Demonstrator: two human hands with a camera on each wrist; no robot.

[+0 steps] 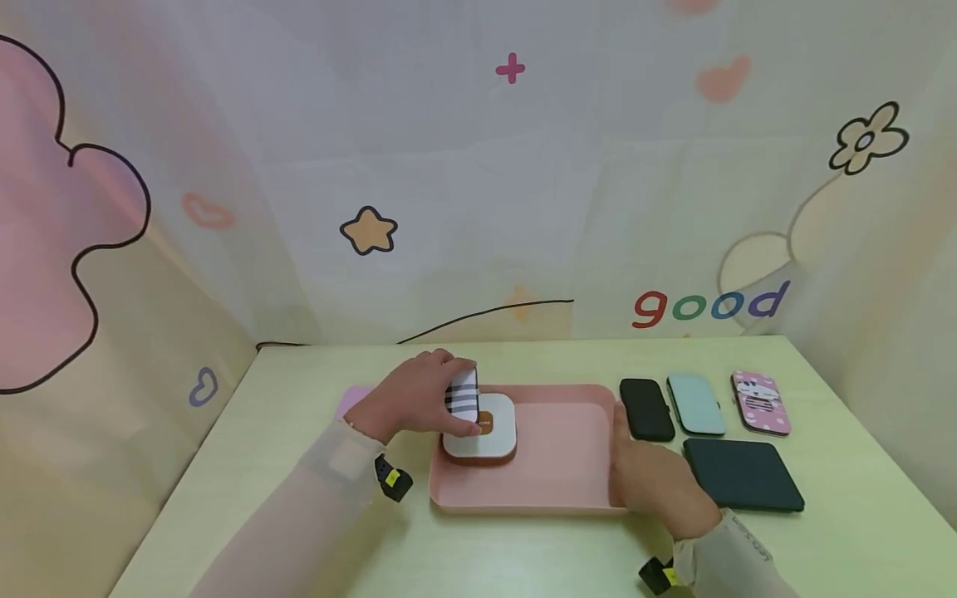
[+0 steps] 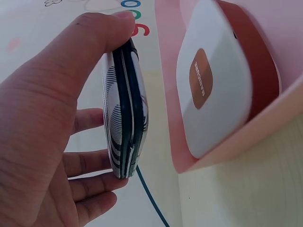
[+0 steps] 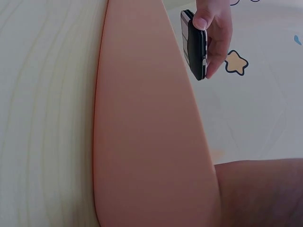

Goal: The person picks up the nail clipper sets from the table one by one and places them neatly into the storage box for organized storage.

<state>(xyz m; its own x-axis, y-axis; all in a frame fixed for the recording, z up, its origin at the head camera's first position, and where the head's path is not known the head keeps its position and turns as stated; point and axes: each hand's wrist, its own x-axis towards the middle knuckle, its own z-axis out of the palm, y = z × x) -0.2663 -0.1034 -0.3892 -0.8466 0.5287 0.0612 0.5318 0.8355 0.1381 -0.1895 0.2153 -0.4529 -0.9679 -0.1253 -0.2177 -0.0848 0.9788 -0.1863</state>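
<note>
My left hand (image 1: 419, 394) grips a slim checked case (image 1: 463, 394) between thumb and fingers. In the left wrist view the case (image 2: 124, 113) stands on edge, with dark rims and black-and-white sides. It is raised near the left end of a pink tray (image 1: 561, 457), apart from the box below. That box (image 1: 499, 432), white-topped with a reddish-brown base and a label reading "MANICURE", sits inside the tray. At the tray's right side, my right hand (image 1: 654, 477) holds the wall, one finger straight along it; its fingertips are partly hidden.
Right of the tray lie a black case (image 1: 646, 409), a mint case (image 1: 695, 404) and a pink patterned case (image 1: 761, 403). A larger dark flat case (image 1: 743, 474) lies nearer. Something purple (image 1: 351, 401) shows behind the left hand. A printed curtain (image 1: 449, 166) hangs behind the table.
</note>
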